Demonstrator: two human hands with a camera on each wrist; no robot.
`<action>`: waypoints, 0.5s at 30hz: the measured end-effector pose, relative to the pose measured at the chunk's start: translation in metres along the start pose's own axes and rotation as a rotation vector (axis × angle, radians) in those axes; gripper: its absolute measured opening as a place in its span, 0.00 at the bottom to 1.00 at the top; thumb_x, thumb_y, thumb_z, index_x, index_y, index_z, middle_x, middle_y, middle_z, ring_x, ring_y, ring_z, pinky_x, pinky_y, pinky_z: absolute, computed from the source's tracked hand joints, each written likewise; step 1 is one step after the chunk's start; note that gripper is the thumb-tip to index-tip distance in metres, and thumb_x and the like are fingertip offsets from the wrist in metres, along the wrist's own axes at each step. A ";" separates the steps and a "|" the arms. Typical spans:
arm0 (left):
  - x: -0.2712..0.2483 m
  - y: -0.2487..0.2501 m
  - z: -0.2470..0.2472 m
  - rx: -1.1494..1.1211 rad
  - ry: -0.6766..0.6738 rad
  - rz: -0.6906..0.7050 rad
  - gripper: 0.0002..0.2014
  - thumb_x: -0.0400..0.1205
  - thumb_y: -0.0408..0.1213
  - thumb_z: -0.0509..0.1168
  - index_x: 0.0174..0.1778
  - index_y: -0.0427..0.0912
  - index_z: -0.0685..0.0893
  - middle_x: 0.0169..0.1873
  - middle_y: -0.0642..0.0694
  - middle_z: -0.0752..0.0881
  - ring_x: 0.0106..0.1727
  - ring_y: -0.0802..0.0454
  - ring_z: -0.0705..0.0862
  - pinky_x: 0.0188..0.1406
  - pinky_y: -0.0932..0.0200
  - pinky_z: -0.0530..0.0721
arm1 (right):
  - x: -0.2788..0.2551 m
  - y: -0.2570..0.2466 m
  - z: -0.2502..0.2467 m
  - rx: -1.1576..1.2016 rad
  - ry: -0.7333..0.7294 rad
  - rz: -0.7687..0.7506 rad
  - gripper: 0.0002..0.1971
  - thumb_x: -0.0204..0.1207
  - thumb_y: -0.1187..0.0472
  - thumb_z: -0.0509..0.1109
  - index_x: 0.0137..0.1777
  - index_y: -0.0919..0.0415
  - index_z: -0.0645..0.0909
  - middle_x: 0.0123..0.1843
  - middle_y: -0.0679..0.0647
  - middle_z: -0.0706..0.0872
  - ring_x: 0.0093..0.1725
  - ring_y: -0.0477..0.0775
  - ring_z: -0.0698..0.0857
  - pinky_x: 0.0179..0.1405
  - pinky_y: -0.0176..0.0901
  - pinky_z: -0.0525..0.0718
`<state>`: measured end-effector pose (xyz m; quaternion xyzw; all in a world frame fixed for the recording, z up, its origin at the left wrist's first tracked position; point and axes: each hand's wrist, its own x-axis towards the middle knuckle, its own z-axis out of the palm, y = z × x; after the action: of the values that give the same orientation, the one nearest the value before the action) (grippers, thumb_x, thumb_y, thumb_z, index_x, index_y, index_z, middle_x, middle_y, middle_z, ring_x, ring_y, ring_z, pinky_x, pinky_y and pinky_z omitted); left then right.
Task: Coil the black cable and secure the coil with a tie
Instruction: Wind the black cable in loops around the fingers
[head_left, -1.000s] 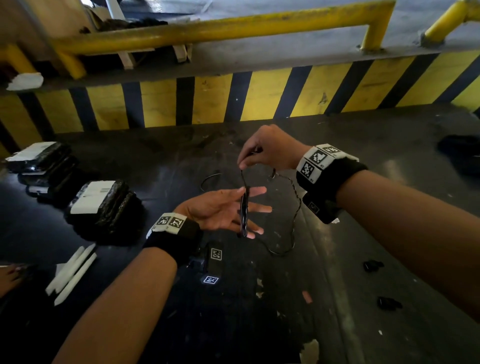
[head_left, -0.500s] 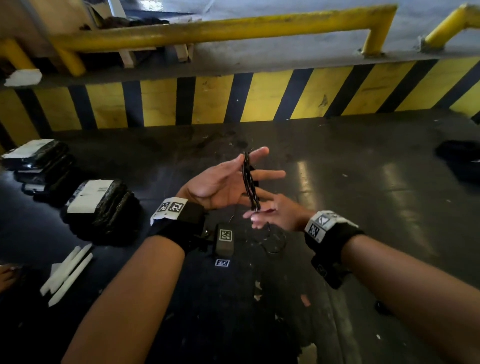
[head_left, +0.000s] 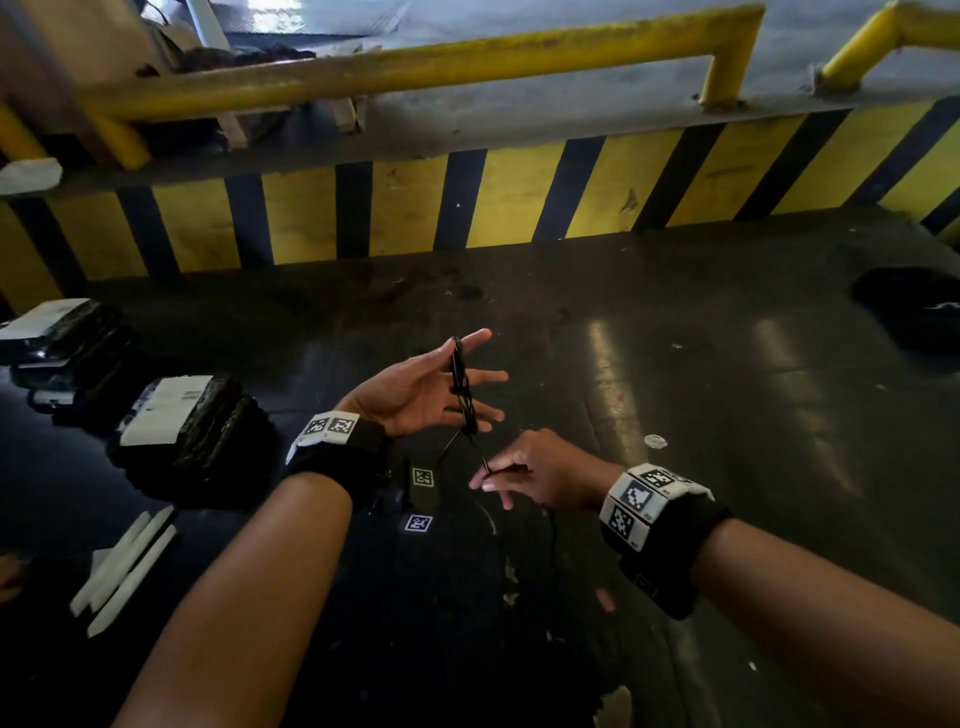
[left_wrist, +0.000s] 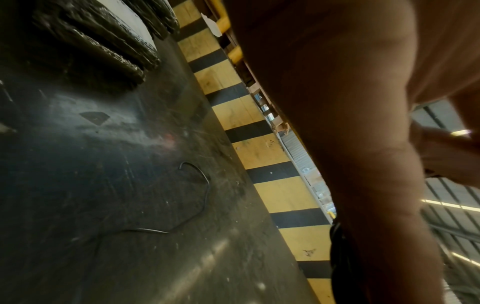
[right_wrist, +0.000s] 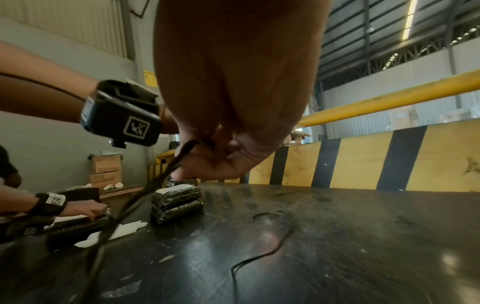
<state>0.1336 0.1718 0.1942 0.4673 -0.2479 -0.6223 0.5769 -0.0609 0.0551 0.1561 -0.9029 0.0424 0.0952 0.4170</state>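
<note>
Mid-coil: black cable (head_left: 461, 387) is looped round the spread fingers of the left hand (head_left: 421, 389) at frame center, right hand (head_left: 535, 470) just below pinching the loose strand. Next wrap probably needs steady tension.

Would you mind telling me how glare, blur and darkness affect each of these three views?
Head view: bright glare streaks on the dark table, bowed yellow rail, black cable sharp on the left hand. Left wrist view: hand fills the right side, dim. Right wrist view: right hand close, cable blurred.

Bare forearms; black wrist straps (head_left: 670, 540) with white square-code tags; black camera block (right_wrist: 120, 115) under left wrist.
</note>
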 end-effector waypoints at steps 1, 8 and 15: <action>-0.001 -0.003 -0.002 0.003 0.016 -0.010 0.26 0.83 0.53 0.65 0.78 0.59 0.76 0.79 0.30 0.73 0.72 0.18 0.76 0.68 0.26 0.77 | 0.000 -0.001 -0.001 -0.033 -0.006 0.003 0.11 0.86 0.55 0.68 0.63 0.51 0.89 0.39 0.47 0.92 0.37 0.48 0.92 0.45 0.51 0.93; -0.009 -0.019 -0.011 0.014 0.078 -0.099 0.32 0.75 0.53 0.77 0.76 0.57 0.79 0.78 0.30 0.74 0.72 0.20 0.76 0.70 0.26 0.76 | -0.004 -0.031 -0.034 -0.220 0.002 0.023 0.10 0.85 0.54 0.68 0.42 0.44 0.86 0.35 0.48 0.91 0.32 0.34 0.86 0.43 0.35 0.81; -0.012 -0.029 -0.002 0.149 0.069 -0.183 0.37 0.72 0.52 0.80 0.76 0.46 0.78 0.78 0.32 0.75 0.72 0.18 0.75 0.74 0.22 0.70 | 0.003 -0.077 -0.090 -0.410 0.118 -0.126 0.11 0.84 0.62 0.68 0.58 0.53 0.91 0.39 0.39 0.89 0.37 0.37 0.88 0.35 0.29 0.85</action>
<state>0.1199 0.1902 0.1721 0.5506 -0.2299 -0.6358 0.4896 -0.0333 0.0368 0.2695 -0.9736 -0.0098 0.0224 0.2268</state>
